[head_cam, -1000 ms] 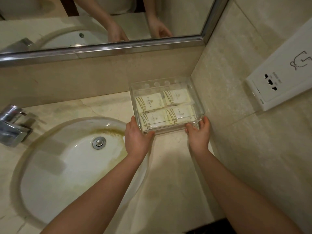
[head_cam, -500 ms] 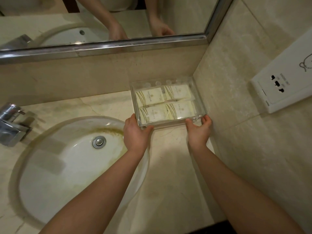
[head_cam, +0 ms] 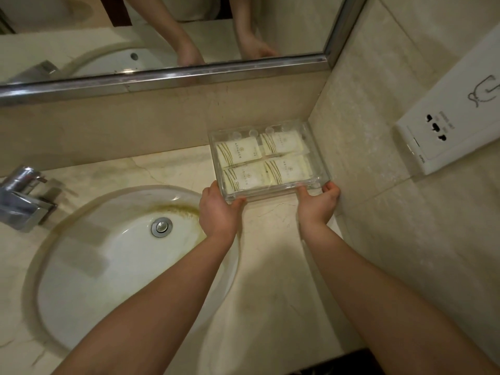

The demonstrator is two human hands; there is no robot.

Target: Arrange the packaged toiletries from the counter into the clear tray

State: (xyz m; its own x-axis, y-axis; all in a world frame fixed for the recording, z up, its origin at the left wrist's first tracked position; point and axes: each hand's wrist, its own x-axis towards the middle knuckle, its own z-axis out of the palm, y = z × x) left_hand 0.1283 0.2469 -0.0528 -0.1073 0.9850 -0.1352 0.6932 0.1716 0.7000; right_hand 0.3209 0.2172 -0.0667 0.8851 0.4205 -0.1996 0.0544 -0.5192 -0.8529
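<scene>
A clear tray [head_cam: 316, 155] sat in the far right corner of the marble bench [head_cam: 270, 280], its back wall near the backsplash and its right side close to the tiled side wall. Four packaged toiletries [head_cam: 242, 152] lay flat inside it in two rows of two, filling the floor of the tray, with no packets visible loose on the bench; the arranging looked done, and the tray appeared to be getting squared into the corner, out of the way of the basin.

The left hand [head_cam: 217, 212] gripped the tray's near left corner, thumb along the front wall and fingers [head_cam: 209, 189] closed narrowly up the left side. The right hand [head_cam: 316, 205] held the near right corner the same way, its fingers [head_cam: 331, 188] curled round the end by the wall. Both held only the tray; neither touched a packet. Whether the tray rested fully on the bench or was slightly raised could not be told.

To the left lay the stained sink [head_cam: 121, 266] with its drain [head_cam: 161, 226] and a chrome faucet [head_cam: 23, 198]. A mirror [head_cam: 162, 36] ran above, and a white socket panel [head_cam: 454, 125] hung on the right wall.
</scene>
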